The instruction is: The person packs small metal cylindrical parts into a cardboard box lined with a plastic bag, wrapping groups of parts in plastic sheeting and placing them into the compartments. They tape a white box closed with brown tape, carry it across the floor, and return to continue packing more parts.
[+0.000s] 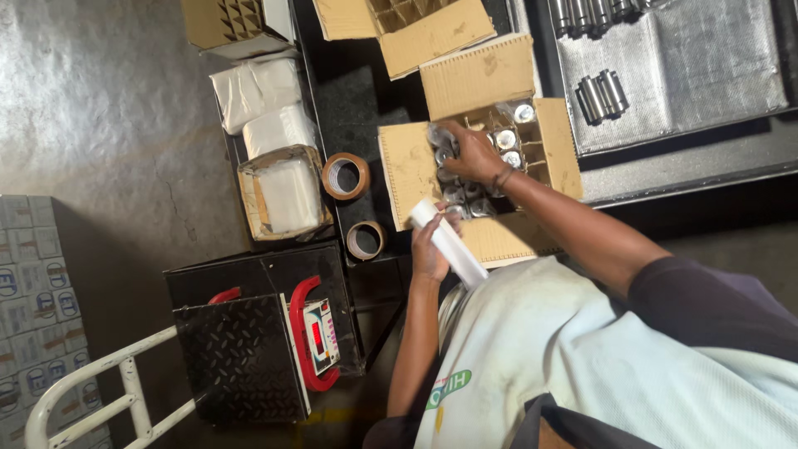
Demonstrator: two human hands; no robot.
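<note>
So the open cardboard box sits on the dark desk, flaps out, with a divider grid and shiny metal cylinders in the cells. My right hand is reaching down into it, arm stretched out, fingers curled over the cylinders; can't tell if the grip has actually closed on one. My left hand is bent up near the box's front flap, grip wrapped around a white tube-shaped package. Two brown tape rolls just left of the box, white wrapped bundles beyond them, red-handled scale below.
</note>
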